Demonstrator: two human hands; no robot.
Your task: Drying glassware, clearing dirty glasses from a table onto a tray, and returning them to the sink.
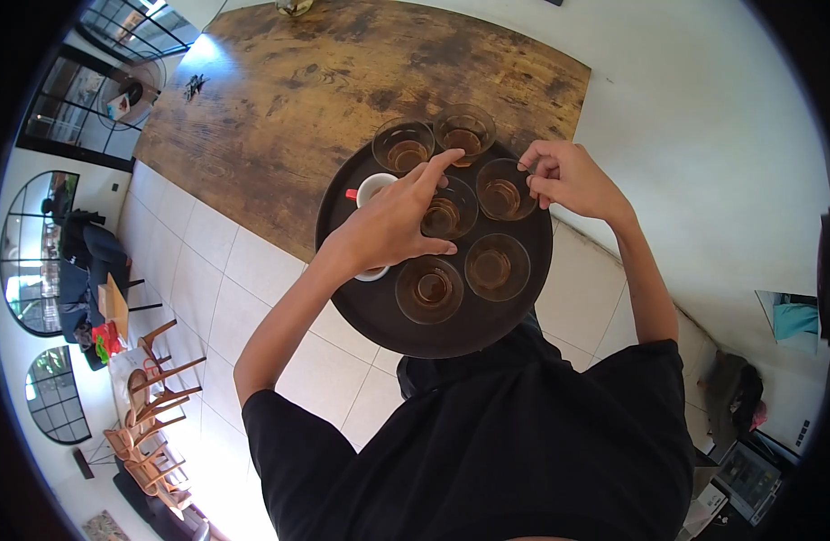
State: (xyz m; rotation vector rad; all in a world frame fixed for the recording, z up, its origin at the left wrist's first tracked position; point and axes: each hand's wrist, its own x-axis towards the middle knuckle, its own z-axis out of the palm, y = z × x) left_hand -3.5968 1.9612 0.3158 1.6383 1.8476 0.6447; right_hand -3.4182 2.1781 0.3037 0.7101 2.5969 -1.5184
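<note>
A round dark brown serving tray [388, 331] is in front of me, at the near edge of the wooden table. Several amber-tinted glass cups with wide rims stand upright on it. My left hand [398, 216] reaches across, thumb and fingers spread over the middle glass cup [448, 220]; whether it touches the glass is unclear. At the tray's right side, the fingertips of my right hand [567, 179] pinch the rim of the right glass cup [499, 196]. A white cup [371, 186] with a red handle and another white cup [373, 274] are partly hidden beneath my left hand and wrist.
The wooden table [306, 122] stretches away from me, with small dark objects [195, 86] near its left edge. A white wall [699, 135] is on the right. Wooden chairs [151, 419] stand at the far left on the tiled floor [212, 311].
</note>
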